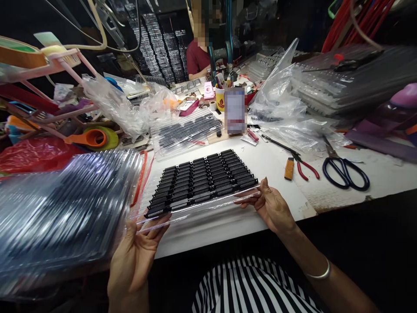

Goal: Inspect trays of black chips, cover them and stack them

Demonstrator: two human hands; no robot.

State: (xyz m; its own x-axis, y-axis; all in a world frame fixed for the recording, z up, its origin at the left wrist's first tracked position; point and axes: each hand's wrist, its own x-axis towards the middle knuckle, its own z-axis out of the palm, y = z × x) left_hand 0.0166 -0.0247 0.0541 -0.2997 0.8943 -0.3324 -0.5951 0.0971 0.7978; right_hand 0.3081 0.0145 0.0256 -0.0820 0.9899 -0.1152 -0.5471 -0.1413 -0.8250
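Note:
A clear plastic tray (192,211) is held level over the front of the white table. Rows of small black slotted parts (202,178) lie in it. My left hand (137,250) grips the tray's near left corner, thumb above and fingers beneath the plastic. At the near right corner, my right hand (272,206) pinches the edge the same way, its fingers partly seen through the plastic. Close by on the left rises a tall stack of filled clear trays (65,213). Behind the held tray, another clear tray (187,132) with dark parts lies on the table.
Right of the tray lie red-handled pliers (302,167), an orange-brown block (289,168) and dark-handled scissors (345,173). A phone (235,111) leans before a yellow cup (220,99). Crumpled plastic bags (280,104) and a tape roll (97,137) flank the workspace. Another person (197,58) sits opposite.

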